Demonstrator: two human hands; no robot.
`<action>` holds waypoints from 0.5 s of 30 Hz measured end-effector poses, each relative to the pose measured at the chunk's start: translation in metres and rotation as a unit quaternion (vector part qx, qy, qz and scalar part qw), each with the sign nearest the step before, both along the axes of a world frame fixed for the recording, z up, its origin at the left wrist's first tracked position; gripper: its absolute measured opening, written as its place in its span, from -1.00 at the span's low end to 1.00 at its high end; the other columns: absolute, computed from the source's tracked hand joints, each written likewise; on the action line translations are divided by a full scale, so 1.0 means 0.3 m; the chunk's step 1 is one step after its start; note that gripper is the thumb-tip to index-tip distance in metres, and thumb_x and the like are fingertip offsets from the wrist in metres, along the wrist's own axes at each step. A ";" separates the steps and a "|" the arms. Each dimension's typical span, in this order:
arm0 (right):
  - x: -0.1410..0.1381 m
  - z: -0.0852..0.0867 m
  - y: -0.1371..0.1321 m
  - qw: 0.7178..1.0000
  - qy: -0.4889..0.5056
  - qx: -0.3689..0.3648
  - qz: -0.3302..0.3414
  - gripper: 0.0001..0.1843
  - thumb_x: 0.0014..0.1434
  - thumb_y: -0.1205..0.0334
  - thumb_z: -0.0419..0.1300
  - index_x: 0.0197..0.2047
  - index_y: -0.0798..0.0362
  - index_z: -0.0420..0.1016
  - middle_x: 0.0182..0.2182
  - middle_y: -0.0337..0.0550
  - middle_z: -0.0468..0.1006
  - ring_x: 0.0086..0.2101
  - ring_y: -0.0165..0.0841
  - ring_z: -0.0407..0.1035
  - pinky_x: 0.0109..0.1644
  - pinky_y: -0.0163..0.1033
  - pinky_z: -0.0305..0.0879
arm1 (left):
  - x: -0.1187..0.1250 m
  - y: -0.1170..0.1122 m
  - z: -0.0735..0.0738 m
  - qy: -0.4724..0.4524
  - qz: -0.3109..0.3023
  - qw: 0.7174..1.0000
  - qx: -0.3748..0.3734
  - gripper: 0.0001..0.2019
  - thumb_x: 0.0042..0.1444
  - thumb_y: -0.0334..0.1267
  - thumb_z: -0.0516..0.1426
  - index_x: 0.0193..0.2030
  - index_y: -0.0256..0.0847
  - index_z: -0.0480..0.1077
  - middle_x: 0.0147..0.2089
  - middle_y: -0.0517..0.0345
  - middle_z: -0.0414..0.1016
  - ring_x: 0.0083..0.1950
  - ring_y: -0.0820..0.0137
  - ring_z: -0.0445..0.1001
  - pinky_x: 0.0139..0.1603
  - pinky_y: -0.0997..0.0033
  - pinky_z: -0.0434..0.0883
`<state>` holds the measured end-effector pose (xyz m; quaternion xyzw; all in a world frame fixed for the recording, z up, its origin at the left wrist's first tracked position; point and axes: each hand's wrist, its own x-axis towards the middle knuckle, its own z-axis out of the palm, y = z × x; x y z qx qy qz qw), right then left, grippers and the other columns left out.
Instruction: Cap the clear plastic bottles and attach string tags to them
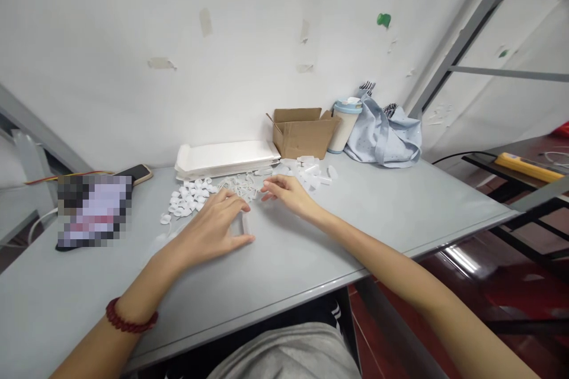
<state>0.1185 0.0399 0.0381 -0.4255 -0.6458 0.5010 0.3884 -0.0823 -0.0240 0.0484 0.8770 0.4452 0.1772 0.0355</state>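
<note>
My left hand [213,228] rests on the grey table [400,207], its thumb and fingers curled round a small clear plastic piece [245,224]. A red bead bracelet sits on that wrist. My right hand [284,190] reaches forward with fingers spread, its tips at a scatter of small clear plastic parts [242,185]. A pile of small white plastic caps [189,198] lies left of these, and more clear parts [311,169] lie behind my right hand.
A stack of white trays [226,159] lies by the wall, beside an open cardboard box [302,130], a lidded cup [344,124] and a pale blue bag [384,136]. A phone [138,173] and a blurred screen [94,210] sit at left. A metal frame stands right.
</note>
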 end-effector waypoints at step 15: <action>0.024 0.037 -0.003 0.998 -0.013 0.050 -0.020 -0.89 0.22 0.30 0.15 -0.19 0.14 0.44 -0.29 -0.11 0.59 -0.35 -0.41 0.52 -0.21 -0.26 0.38 | -0.025 -0.013 0.022 0.061 0.032 0.994 -0.090 -0.68 0.02 -0.04 0.17 -0.13 -0.15 0.42 -0.12 0.06 0.46 0.04 0.09 0.29 0.02 0.11 0.27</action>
